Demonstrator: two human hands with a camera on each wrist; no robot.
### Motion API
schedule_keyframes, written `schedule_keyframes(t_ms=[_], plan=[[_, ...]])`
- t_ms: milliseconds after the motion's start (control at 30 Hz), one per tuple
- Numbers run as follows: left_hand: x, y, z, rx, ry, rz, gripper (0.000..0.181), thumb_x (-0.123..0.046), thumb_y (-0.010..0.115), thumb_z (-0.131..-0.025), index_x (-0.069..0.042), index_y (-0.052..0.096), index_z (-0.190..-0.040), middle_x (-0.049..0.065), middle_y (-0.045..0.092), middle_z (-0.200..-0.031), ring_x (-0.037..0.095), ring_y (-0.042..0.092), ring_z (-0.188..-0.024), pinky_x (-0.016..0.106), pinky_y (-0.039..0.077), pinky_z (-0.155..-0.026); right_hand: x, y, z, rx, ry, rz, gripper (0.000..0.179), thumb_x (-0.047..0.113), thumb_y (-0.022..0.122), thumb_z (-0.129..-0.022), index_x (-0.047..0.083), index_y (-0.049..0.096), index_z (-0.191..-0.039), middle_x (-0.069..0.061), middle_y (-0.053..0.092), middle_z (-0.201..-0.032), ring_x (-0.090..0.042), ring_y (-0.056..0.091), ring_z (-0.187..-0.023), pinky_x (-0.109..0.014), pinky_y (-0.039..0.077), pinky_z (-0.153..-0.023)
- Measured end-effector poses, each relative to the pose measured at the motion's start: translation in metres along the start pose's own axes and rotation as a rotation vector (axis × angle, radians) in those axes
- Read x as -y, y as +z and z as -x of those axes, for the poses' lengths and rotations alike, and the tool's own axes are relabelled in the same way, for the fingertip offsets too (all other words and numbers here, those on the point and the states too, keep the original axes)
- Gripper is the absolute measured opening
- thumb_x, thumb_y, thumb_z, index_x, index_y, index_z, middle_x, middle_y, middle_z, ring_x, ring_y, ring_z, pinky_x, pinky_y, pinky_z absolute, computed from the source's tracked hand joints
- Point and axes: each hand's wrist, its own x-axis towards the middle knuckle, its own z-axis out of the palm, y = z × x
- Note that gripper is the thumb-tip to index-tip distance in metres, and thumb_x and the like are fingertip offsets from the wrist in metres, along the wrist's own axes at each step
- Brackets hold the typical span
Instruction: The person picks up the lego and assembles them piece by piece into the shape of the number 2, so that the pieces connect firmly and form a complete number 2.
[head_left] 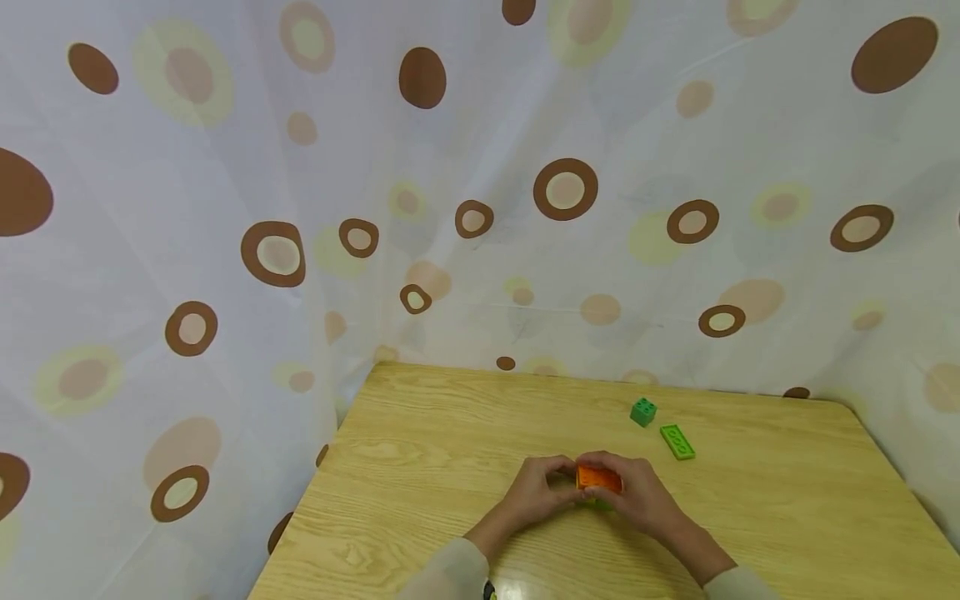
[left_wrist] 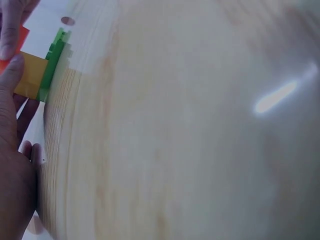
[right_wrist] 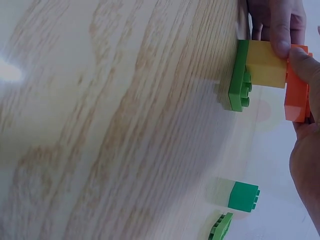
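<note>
Both hands work at a small stack of toy building bricks on the wooden table. At its base a light green flat brick (right_wrist: 238, 75) lies on the tabletop, with studs showing at one end. A yellow brick (right_wrist: 265, 62) sits upon it, and my left hand (head_left: 538, 493) holds this one, thumb on the near face. Over the yellow brick, an orange brick (head_left: 600, 477) is pinched by my right hand (head_left: 636, 498), thumb on its near side. The orange brick overhangs the yellow one to the right. Fingertips behind the stack are partly hidden.
Beyond the right hand stands a dark green brick (head_left: 643, 412) with studs up. A light green flat brick (head_left: 678, 442) lies beside it, closer to me. A dotted curtain (head_left: 480, 275) hangs along the table's back and left side.
</note>
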Motion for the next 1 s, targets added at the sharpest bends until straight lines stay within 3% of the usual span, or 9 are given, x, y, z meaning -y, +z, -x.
schedule_keyframes(t_ms=[167, 367, 700, 1000], plan=[[0.003, -0.001, 0.002, -0.002, 0.009, 0.003, 0.027, -0.037, 0.075, -0.088, -0.023, 0.071, -0.111, -0.015, 0.07, -0.105, -0.001, 0.063, -0.101, 0.025, 0.049, -0.095, 0.002, 0.001, -0.001, 0.006, 0.001, -0.005, 0.042, 0.009, 0.08, -0.083, 0.014, 0.067, -0.123, 0.004, 0.07, -0.117, -0.014, 0.067, -0.102, -0.032, 0.056, -0.082], [0.0, 0.001, 0.004, 0.024, -0.024, 0.041, 0.027, -0.039, 0.074, -0.088, -0.026, 0.07, -0.112, -0.018, 0.069, -0.105, -0.001, 0.063, -0.101, 0.024, 0.049, -0.095, -0.001, 0.001, 0.003, 0.02, 0.018, -0.018, 0.038, 0.015, 0.079, -0.086, 0.015, 0.067, -0.122, 0.006, 0.07, -0.113, -0.01, 0.066, -0.096, -0.029, 0.056, -0.078], [-0.001, 0.0, -0.003, 0.013, -0.026, -0.026, 0.03, -0.047, 0.072, -0.088, -0.027, 0.07, -0.112, -0.02, 0.068, -0.104, -0.002, 0.062, -0.103, 0.027, 0.046, -0.099, -0.003, -0.007, -0.006, 0.072, 0.013, 0.014, 0.04, 0.013, 0.079, -0.085, 0.014, 0.066, -0.123, 0.003, 0.07, -0.116, -0.01, 0.067, -0.096, -0.029, 0.056, -0.078], [0.005, 0.001, 0.001, 0.01, -0.066, 0.004, 0.032, -0.047, 0.073, -0.087, -0.028, 0.071, -0.113, -0.021, 0.069, -0.104, -0.002, 0.062, -0.104, 0.028, 0.046, -0.099, -0.001, -0.007, -0.012, 0.105, 0.04, -0.002, 0.04, 0.018, 0.081, -0.084, 0.016, 0.067, -0.121, 0.003, 0.07, -0.113, -0.01, 0.066, -0.095, -0.028, 0.055, -0.077]])
